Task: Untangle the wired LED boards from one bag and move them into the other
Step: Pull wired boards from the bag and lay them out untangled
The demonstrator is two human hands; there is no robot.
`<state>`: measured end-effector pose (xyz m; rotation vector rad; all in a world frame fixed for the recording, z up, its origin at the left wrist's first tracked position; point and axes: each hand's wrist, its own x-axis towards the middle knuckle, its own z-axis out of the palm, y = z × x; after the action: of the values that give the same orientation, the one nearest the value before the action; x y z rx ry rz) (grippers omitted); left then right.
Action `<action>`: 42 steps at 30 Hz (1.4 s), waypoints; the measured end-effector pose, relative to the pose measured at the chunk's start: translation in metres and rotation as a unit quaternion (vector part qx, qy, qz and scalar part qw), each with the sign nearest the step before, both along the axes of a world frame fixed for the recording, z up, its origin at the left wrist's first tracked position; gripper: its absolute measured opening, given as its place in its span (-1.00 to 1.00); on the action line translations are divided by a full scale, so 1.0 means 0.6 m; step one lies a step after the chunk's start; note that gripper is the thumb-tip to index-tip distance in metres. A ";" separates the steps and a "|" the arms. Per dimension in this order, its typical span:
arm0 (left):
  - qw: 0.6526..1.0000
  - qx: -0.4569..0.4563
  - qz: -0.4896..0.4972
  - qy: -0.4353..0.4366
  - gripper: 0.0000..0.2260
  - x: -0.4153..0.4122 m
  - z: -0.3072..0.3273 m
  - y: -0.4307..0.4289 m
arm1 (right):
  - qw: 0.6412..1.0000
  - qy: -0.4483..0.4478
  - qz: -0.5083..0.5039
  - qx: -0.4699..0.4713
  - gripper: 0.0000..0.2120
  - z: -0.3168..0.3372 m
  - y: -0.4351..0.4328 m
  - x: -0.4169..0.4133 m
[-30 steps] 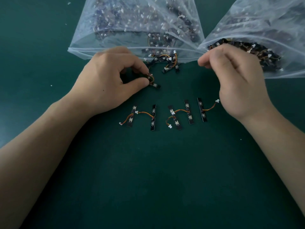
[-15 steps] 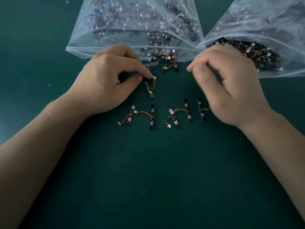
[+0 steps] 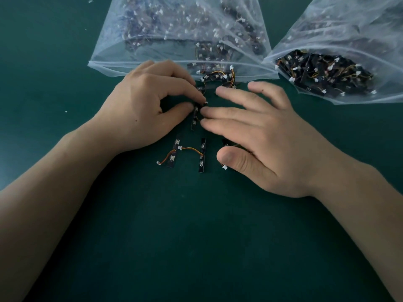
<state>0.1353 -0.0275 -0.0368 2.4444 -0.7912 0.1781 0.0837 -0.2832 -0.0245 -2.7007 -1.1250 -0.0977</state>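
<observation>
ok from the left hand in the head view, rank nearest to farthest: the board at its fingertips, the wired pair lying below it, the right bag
1. Board, pinched at the left hand's fingertips.
2. Wired pair, lying just below the hand.
3. Right bag, far up-right.

Markings, labels, numbers: none could be read on the left bag (image 3: pixel 113 40), right bag (image 3: pixel 349 22), boards (image 3: pixel 202 158) or table (image 3: pixel 196 236).
</observation>
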 end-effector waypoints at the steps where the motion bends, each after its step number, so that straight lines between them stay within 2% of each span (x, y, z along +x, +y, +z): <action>1: 1.000 0.000 0.001 0.002 -0.81 0.000 0.000 0.000 | 1.000 -0.001 0.000 0.000 -0.37 -0.001 0.000 0.000; 10: 1.000 -0.001 0.026 -0.006 -0.87 -0.002 0.001 -0.005 | 0.999 -0.036 -0.007 0.029 -0.43 -0.002 -0.009 0.005; 26: 0.999 -0.009 0.042 0.006 -0.90 -0.005 0.006 -0.007 | 0.998 -0.018 -0.018 0.054 -0.44 -0.006 -0.010 0.006; 42: 0.997 -0.032 0.059 -0.024 -0.78 -0.003 0.000 -0.005 | 0.999 -0.011 -0.022 0.040 -0.45 -0.005 -0.005 0.003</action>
<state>0.1334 -0.0307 -0.0368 2.4348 -0.6524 0.3027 0.0853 -0.2864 -0.0273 -2.6611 -1.0436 -0.1749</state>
